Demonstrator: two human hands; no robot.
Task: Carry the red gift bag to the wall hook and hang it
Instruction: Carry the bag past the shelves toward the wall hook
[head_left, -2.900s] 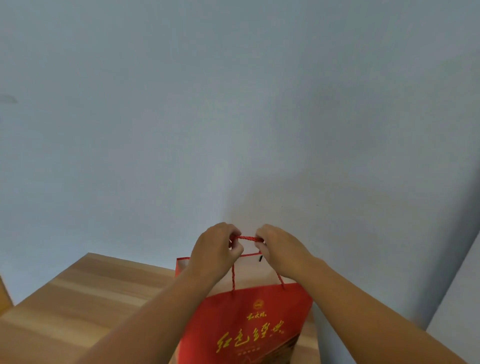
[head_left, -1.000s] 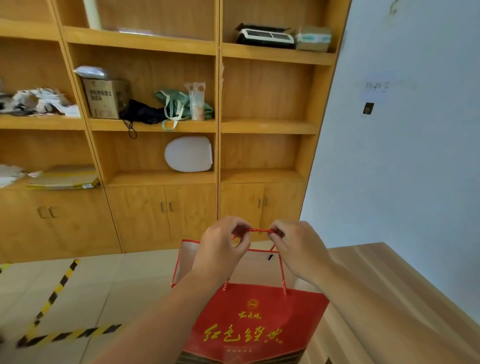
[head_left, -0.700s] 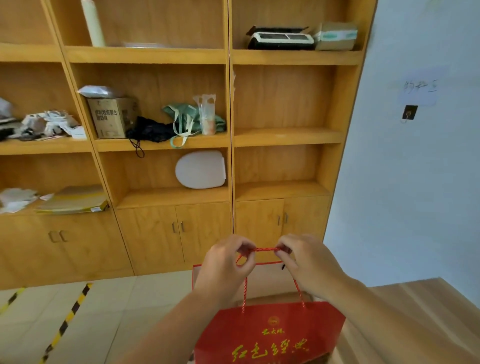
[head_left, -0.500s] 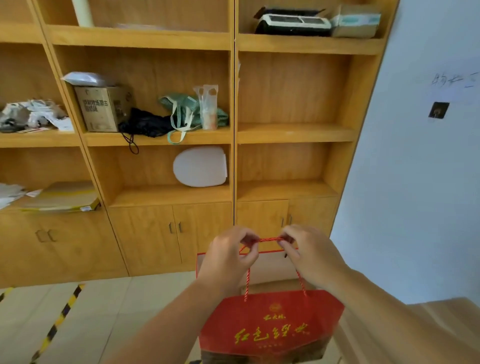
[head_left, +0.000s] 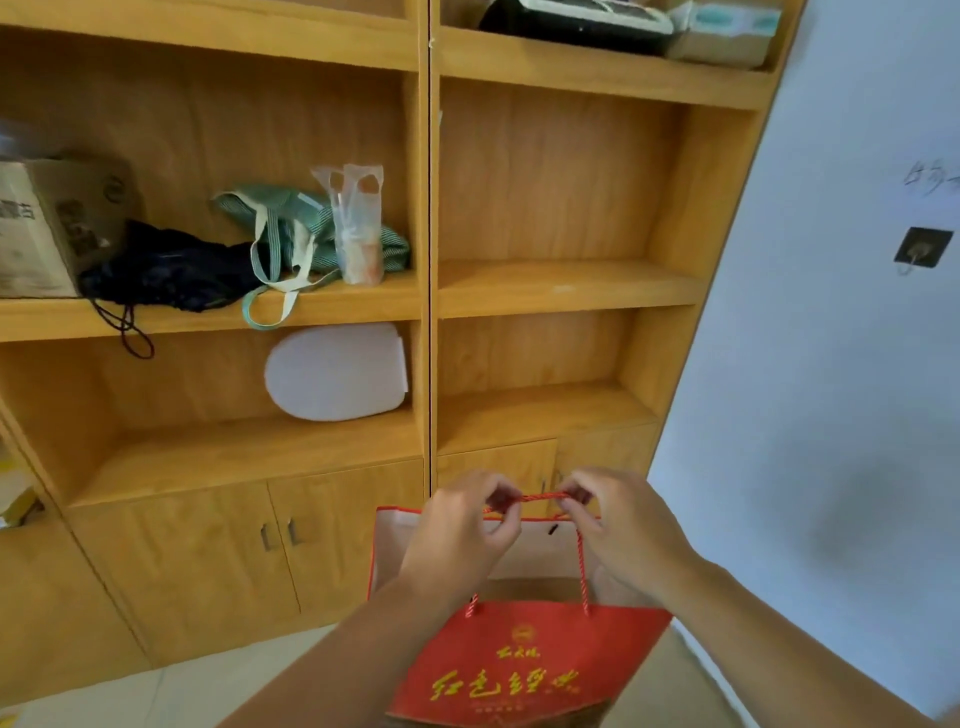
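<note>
Since half a second before, the wooden shelf unit (head_left: 426, 291) had drawn closer. Both hands' grips pinched the red gift bag's (head_left: 524, 670) twisted rope handle (head_left: 535, 498): left hand (head_left: 462, 535), right hand (head_left: 623, 525). It hung below the wall hook (head_left: 922, 248), well apart, open-topped, contents hidden, gold Chinese lettering unreadable. Handwriting above the hook was blurred.

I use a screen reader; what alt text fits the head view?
Both hands, left hand and right hand, pinch the rope handle of a red gift bag before wooden shelves; a wall hook sits upper right.
</note>
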